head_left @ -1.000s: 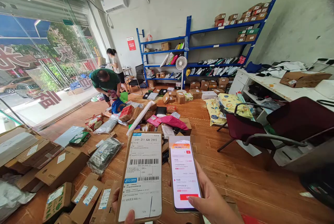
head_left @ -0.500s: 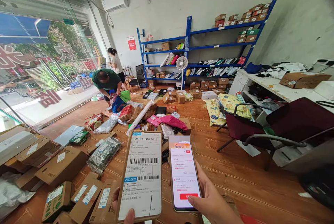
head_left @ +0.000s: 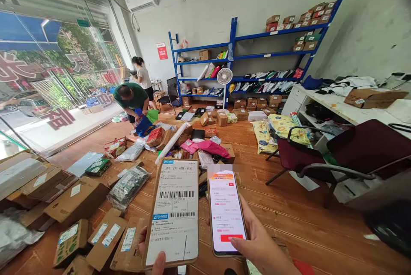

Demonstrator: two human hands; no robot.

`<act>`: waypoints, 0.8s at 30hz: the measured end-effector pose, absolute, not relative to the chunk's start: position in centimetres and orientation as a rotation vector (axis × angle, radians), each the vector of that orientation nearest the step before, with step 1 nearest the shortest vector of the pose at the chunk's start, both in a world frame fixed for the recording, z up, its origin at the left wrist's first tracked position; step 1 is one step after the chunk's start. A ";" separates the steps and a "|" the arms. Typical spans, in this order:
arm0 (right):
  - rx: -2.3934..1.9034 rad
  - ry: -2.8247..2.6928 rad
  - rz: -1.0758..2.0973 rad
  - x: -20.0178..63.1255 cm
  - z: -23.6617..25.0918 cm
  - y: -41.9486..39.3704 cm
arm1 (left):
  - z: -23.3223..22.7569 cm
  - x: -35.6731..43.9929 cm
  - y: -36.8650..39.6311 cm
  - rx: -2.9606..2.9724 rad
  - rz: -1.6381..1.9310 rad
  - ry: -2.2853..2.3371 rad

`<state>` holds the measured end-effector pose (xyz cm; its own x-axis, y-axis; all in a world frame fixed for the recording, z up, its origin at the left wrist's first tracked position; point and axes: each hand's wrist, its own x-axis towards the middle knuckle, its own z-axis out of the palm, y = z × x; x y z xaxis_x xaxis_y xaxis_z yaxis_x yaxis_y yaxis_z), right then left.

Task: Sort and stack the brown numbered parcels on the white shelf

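Note:
A flat cardboard parcel [head_left: 175,213] with a white shipping label and barcodes faces me, upright in my left hand [head_left: 158,262]. The left thumb presses on the label's lower edge; fingers show at the parcel's left side. Beside it, to the right and apart from it, my right hand [head_left: 257,240] is closed around a smartphone [head_left: 227,213]. Its screen is lit with a list of entries and a red button. The right thumb lies over that button near the bottom of the screen.
Cardboard boxes [head_left: 75,200] and wrapped parcels cover the wooden floor at left and centre. A person in a green shirt [head_left: 130,97] bends over a blue bag; another stands behind. Blue shelves [head_left: 266,57] line the back wall. A dark red chair [head_left: 302,159] and white desk stand right.
The parcel and phone sit very slightly higher in view, still held the same way. The person in green has bent a little lower over the blue bag.

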<state>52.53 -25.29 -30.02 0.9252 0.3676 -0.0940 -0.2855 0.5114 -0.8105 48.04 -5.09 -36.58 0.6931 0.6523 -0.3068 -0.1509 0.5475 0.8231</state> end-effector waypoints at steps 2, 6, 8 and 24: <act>-0.956 -0.106 0.384 52.6 -30.1 -25.3 | -36.4 48.1 -5.2 0.861 0.536 0.633; -0.957 -0.122 0.382 52.6 -30.3 -25.3 | -36.4 48.3 -5.3 0.870 0.558 0.561; -0.959 -0.110 0.384 52.6 -30.4 -25.3 | -36.6 48.5 -5.4 0.877 0.571 0.518; -0.949 -0.132 0.418 52.6 -30.5 -25.8 | -38.8 48.6 -4.6 0.871 0.532 0.629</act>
<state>52.65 -25.75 -30.49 0.9123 0.4031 -0.0720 -0.2891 0.5095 -0.8105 48.63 -4.56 -38.75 0.6993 0.6563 -0.2833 -0.1714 0.5387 0.8249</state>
